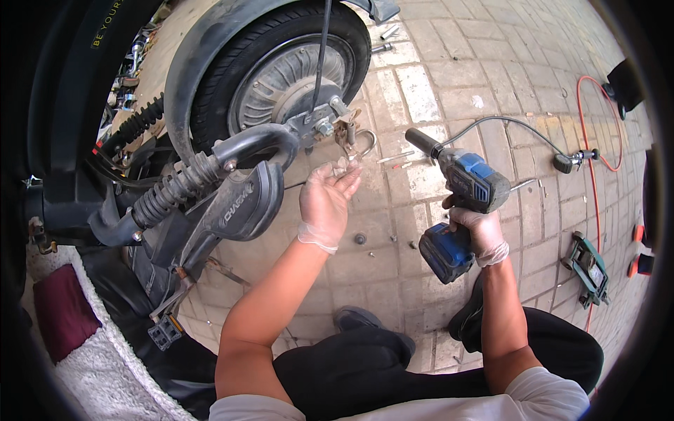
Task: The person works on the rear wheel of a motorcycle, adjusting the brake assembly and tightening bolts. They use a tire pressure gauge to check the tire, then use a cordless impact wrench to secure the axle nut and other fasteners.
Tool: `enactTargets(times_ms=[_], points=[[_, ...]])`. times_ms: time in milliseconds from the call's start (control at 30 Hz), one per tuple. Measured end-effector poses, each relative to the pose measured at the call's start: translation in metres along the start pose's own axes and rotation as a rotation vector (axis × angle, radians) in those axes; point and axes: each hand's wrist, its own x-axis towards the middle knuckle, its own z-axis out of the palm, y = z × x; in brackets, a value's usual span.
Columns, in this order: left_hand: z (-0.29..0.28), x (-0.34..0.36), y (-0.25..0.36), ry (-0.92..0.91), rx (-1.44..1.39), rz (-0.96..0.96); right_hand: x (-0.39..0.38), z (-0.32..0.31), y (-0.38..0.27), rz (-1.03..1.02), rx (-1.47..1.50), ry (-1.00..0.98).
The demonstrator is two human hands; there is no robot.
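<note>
My right hand point(480, 231), in a thin clear glove, is closed round the handle of a blue and black cordless impact wrench point(479, 180). Its long dark socket point(423, 144) points up and to the left, apart from the wheel. My left hand point(324, 200), gloved likewise, is raised just below the axle end of a scooter's rear wheel point(291, 81). Its fingertips are pinched together beside a rusty brake lever with a spring point(349, 133); what they hold is too small to make out. A large axle nut point(324, 128) shows on the bracket above.
A coiled shock absorber point(168, 189) and a black side cover point(246, 207) lie left of my left hand. Loose nuts point(360, 238) are on the paving. An air inflator gun point(572, 160), a red hose point(590, 130) and a green tool point(588, 270) lie at right.
</note>
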Motion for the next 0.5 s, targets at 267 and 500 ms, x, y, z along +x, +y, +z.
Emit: enactTargets(times_ms=[267, 500], points=[[-0.027, -0.084, 0.014, -0.583, -0.134, -0.288, -0.017, 0.048, 0.061, -0.210, -0.019, -0.252], [-0.023, -0.084, 0.021, -0.428, -0.032, -0.245, 0.000, 0.079, 0.086, -0.410, -0.060, -0.247]])
